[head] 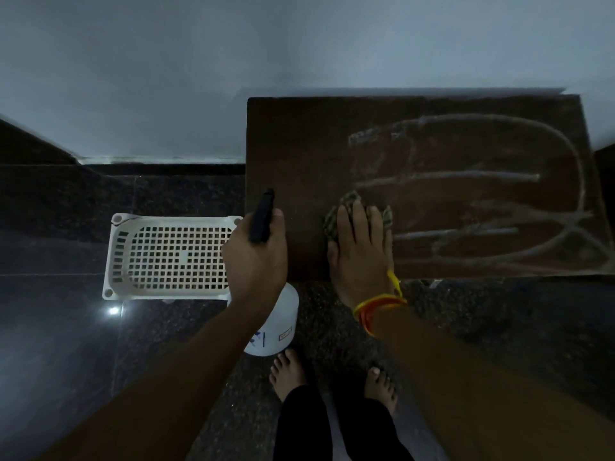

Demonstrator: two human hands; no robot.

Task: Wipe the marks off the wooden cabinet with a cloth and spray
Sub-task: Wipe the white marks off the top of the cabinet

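dark floor point(499, 327), white basket point(169, 254) alongside

cabinet point(299, 154): dark brown; cloth point(349, 201): olive patterned; bottle point(283, 321): white; basket point(173, 257): cream

Matt wooden cabinet point(432, 154), patterned cloth point(346, 207), perforated plastic basket point(173, 254), glossy speckled stone floor point(66, 327)

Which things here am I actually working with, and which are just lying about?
In use:
- wooden cabinet top, still chalk-marked
- chalk marks
- cloth, pressed flat by the right hand
- spray bottle, gripped by the left hand

Lying about:
- white plastic basket on the floor, left of the cabinet
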